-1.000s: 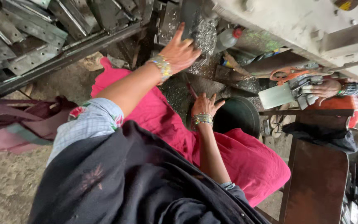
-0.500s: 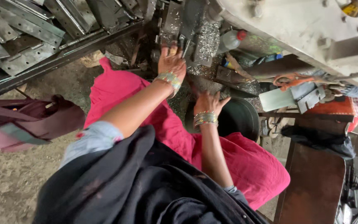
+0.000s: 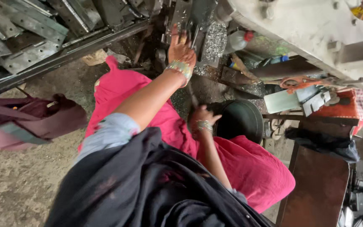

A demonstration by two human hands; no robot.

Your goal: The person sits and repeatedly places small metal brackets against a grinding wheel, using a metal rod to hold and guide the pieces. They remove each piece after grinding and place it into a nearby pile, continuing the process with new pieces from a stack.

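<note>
My left hand [image 3: 180, 50], with a bangle at the wrist, reaches up with fingers spread and rests on a grey metal part of the machine [image 3: 181, 17], beside a heap of shiny metal shavings [image 3: 215, 40]. My right hand [image 3: 202, 120], also bangled, is curled into a fist over my pink lap [image 3: 248, 168], right beside a dark round pan [image 3: 240, 120]. A thin dark strip [image 3: 192, 97] runs up from the fist; I cannot tell if the fist grips it.
Perforated metal bars [image 3: 17, 42] lie stacked at the upper left. A maroon cloth bag [image 3: 34, 120] sits on the dirt floor to the left. A pale machine body [image 3: 299, 25] fills the upper right. At the right stand a brown bench [image 3: 316, 189] and orange scissors [image 3: 299, 82].
My left hand has moved up and right along the machine. My right hand, fingers spread before, has dropped toward my lap and closed into a fist.
</note>
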